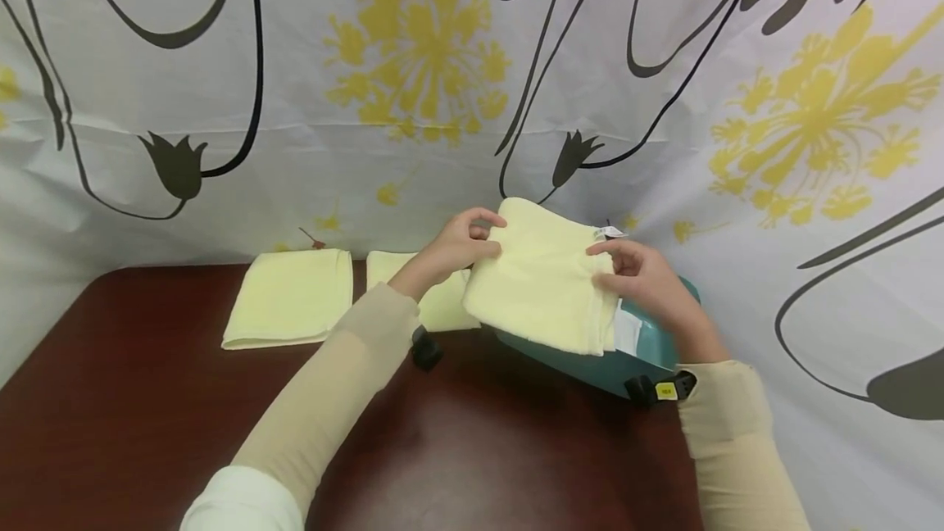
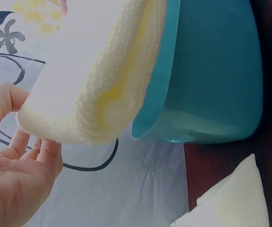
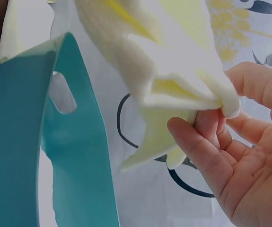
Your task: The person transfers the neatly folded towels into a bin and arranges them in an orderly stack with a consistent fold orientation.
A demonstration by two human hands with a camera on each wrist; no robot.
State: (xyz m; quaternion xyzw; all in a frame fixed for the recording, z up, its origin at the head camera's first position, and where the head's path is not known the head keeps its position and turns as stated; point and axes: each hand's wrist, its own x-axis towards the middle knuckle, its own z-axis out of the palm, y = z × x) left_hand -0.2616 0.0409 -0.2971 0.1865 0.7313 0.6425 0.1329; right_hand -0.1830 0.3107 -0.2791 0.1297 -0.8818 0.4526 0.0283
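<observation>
A folded pale yellow towel (image 1: 546,281) hangs between both hands above a teal bin (image 1: 590,369). At its left edge my left hand (image 1: 459,248) pinches the cloth between thumb and fingers; the left wrist view shows that folded corner (image 2: 74,125) in the hand (image 2: 24,175). My right hand (image 1: 640,281) pinches the opposite edge, near a small white tag (image 1: 610,233). Seen from the right wrist, layers of the towel (image 3: 183,90) droop from the fingertips of the right hand (image 3: 249,137), beside the bin's wall (image 3: 81,137) with its handle slot.
Another folded yellow towel (image 1: 291,297) lies flat at the back left of the dark red-brown table (image 1: 147,400). A further yellow towel (image 1: 447,303) lies by the bin, partly behind the left arm. A patterned curtain (image 1: 280,105) hangs along the table's back edge.
</observation>
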